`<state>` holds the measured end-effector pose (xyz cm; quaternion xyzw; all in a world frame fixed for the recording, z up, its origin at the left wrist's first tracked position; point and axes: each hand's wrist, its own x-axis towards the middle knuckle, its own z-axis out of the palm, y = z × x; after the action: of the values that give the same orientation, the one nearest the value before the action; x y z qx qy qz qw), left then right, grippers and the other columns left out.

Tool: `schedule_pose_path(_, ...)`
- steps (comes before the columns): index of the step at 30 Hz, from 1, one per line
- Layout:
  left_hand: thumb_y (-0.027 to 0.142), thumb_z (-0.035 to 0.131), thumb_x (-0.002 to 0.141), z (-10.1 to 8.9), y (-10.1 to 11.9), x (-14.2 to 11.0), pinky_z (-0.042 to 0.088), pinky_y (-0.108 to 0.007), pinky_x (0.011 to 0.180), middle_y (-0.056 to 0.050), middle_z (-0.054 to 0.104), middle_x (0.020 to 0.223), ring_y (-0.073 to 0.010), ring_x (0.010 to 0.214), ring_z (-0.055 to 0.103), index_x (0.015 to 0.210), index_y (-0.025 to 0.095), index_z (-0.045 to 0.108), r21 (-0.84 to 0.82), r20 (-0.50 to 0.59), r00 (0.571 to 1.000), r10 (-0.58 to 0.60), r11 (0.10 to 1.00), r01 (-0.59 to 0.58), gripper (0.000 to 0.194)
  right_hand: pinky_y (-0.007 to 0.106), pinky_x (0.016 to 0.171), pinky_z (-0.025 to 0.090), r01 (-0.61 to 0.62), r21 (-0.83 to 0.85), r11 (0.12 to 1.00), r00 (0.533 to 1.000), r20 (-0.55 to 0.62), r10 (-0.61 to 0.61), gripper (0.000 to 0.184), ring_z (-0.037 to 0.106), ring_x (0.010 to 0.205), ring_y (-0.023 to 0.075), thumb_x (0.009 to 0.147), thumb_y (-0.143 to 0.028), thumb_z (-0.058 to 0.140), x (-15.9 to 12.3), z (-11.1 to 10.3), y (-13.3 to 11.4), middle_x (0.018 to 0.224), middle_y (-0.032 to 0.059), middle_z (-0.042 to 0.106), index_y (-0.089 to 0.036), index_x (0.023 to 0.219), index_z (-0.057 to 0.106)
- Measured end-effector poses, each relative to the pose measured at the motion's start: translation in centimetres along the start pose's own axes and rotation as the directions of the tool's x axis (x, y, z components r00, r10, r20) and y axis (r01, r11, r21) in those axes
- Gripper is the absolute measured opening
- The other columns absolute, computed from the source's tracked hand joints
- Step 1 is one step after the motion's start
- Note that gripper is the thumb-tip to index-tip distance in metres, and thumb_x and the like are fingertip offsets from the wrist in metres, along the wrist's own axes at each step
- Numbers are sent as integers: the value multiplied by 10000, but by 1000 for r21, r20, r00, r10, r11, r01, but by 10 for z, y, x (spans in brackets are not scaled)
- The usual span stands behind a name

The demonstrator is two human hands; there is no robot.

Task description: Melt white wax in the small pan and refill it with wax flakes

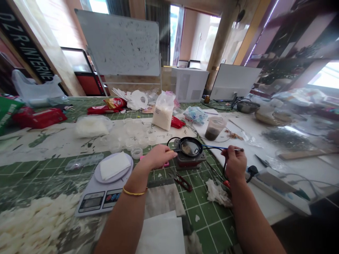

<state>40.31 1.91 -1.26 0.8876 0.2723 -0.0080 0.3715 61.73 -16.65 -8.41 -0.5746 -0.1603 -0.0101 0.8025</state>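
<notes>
1. The small black frying pan sits on a little electric burner, in the middle of the view. A thin blue tool reaches to the pan from the right side.
2. The left hand is closed around the pan's short handle, on the left of the pan. The fingers are pressed together, and they hide most of the handle.
3. The right hand is to the right of the pan. Its fingers pinch the blue tool near the silver end, but the exact finger position is hard to see.
4. The pan seems light and stiff, so the handle is the good place to take it. Its inside may be hot, and the smooth surface could be slippery. The blue tool seems light and easy to turn between the fingers.
5. The pan is round and dark, with a shiny inside. A brownish patch lies in it, but I cannot tell what this is.
6. Left of the pan stand a digital scale and many small clear cups. Below the pan lie red-handled scissors, and a crumpled tissue is near the right hand.
</notes>
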Motion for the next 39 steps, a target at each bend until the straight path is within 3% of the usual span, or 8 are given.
schedule_pose_path(3, 567, 400, 740, -4, -1, 0, 320, -249, 469, -8, 540, 524, -149, 500, 521, 624, 175, 521, 69, -4, 1000, 11, 998, -11, 427, 254, 601, 461, 161, -21, 987, 987, -10, -161, 304, 548, 522, 85, 717, -451, 632, -4, 0, -8, 552, -71, 552, -193, 766, 478)
schedule_pose_path(6, 581, 394, 735, -9, -3, -1, 319, -260, 480, -24, 555, 543, -160, 518, 523, 620, 179, 504, 142, 41, 999, 23, 990, -28, 433, 267, 621, 445, 272, -256, 928, 961, 113, -251, 265, 555, 555, 101, 766, -445, 580, -15, 8, -17, 584, -46, 581, -194, 776, 495)
schedule_pose_path(12, 595, 403, 717, -15, -6, -1, 326, -265, 482, -35, 569, 585, -169, 540, 533, 654, 179, 510, 205, 120, 993, 25, 978, -49, 434, 305, 664, 446, 355, -475, 805, 901, 403, -159, 265, 608, 676, 162, 802, -469, 506, -17, 34, -36, 700, 14, 654, -204, 797, 506)
schedule_pose_path(16, 598, 405, 717, -16, -6, 3, 323, -268, 473, -44, 579, 607, -172, 536, 532, 669, 182, 508, 248, 112, 994, 10, 968, -38, 431, 319, 683, 430, 470, -593, 654, 877, 397, -271, 244, 609, 719, 185, 790, -458, 515, -8, 44, -57, 733, 27, 668, -215, 800, 528)
schedule_pose_path(21, 590, 428, 709, -16, -5, 2, 331, -264, 478, -49, 602, 680, -170, 551, 538, 702, 185, 538, 255, 111, 994, 11, 966, -39, 420, 296, 652, 437, 445, -567, 693, 861, 483, -158, 248, 599, 657, 162, 789, -451, 529, -19, 46, -60, 744, 19, 676, -207, 816, 563)
schedule_pose_path(28, 564, 425, 715, -17, -3, 2, 324, -263, 498, -54, 611, 725, -186, 625, 548, 683, 185, 544, 278, 105, 994, 16, 959, -45, 398, 305, 735, 449, 392, -515, 763, 920, 236, -313, 195, 617, 771, 170, 816, -385, 529, -39, 33, -38, 820, 23, 688, -211, 872, 596)
schedule_pose_path(33, 555, 431, 713, -17, -1, 1, 315, -265, 494, -51, 597, 721, -179, 610, 530, 672, 188, 525, 280, 99, 995, 2, 960, -30, 381, 330, 787, 440, 411, -572, 710, 911, 290, -294, 176, 608, 846, 185, 820, -363, 534, -38, 28, -32, 848, 31, 687, -221, 874, 621)
schedule_pose_path(39, 562, 434, 710, -20, 0, -2, 301, -264, 485, -51, 599, 700, -178, 593, 534, 644, 186, 524, 283, 97, 995, -37, 959, 8, 393, 326, 746, 451, 437, -555, 708, 899, 234, -371, 179, 610, 785, 178, 829, -358, 520, -39, 24, -33, 825, 37, 675, -210, 871, 611)
